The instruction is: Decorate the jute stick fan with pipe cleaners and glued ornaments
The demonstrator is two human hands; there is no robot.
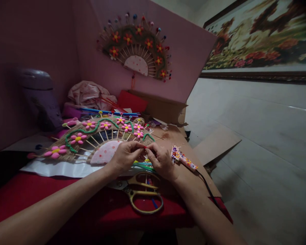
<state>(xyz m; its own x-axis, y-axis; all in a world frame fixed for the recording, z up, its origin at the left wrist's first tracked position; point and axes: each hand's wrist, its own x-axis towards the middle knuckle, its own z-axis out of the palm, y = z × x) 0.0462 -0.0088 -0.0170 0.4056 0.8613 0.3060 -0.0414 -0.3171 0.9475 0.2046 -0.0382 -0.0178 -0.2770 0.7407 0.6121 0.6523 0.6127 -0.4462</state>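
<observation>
My left hand (124, 154) and my right hand (162, 160) meet fingertip to fingertip, both closed in a pinch. A small red piece (145, 147) shows between them; it is too small to tell what kind it is. Just beyond lies a twine-wrapped fan (58, 160) with pink clay-like flowers (78, 138), a wavy green strip (85, 131), wooden sticks and a white red-dotted half-round (104, 153). Some green and yellow strips (144, 165) lie under my hands. Gold-handled scissors (134, 194) rest nearer to me, below the hands.
A flower-patterned glue gun (186, 160) with a black cord lies on cardboard (202, 180) at right. A purple flask (42, 98) stands at left. Behind are pink cloth (88, 93), straws and red card (131, 102). A finished-looking fan (136, 64) hangs on the pink panel.
</observation>
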